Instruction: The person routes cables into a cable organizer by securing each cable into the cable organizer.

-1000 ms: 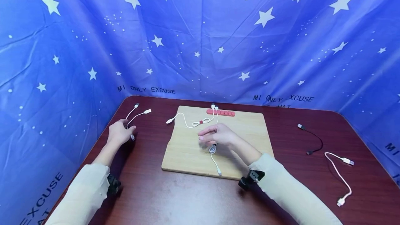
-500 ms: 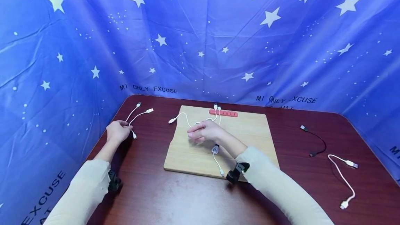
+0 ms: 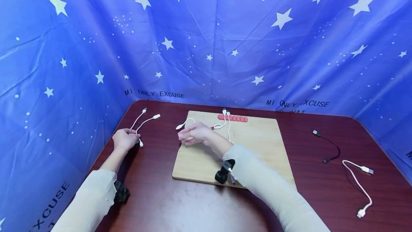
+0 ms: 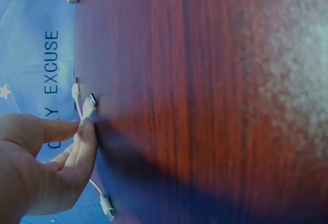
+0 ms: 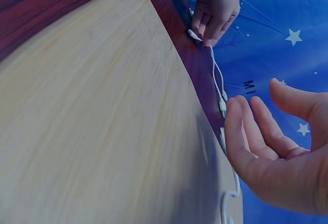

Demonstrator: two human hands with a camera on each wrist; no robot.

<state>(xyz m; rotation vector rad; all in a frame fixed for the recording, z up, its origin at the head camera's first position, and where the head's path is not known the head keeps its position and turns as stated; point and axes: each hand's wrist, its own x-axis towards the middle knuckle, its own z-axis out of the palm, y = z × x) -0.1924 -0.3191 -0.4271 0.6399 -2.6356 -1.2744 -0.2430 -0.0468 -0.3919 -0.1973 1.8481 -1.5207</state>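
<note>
At the table's left side, my left hand point(image 3: 125, 139) pinches a white USB cable point(image 3: 146, 120) between thumb and fingertips. One small connector point(image 4: 89, 106) of it sticks out past the fingertips in the left wrist view. A second white cable end point(image 3: 144, 110) lies just beyond that hand. My right hand point(image 3: 194, 133) is over the left edge of the wooden board point(image 3: 257, 149), thumb and fingers apart with nothing between them. Near its fingertips lies the plug point(image 3: 179, 126) of a white cable tied with a red band point(image 3: 212, 127).
A red cable-clip strip point(image 3: 238, 118) sits at the board's far edge, with two white cable plugs point(image 3: 224, 111) at its left end. To the right lie a short black cable point(image 3: 336, 146) and a white cable point(image 3: 357, 182). A starry blue curtain point(image 3: 206, 38) borders the table point(image 3: 161, 196).
My right hand has travelled left across the board, and its sleeve now covers most of the bundled grey-white cable. The left hand stays at the white cable.
</note>
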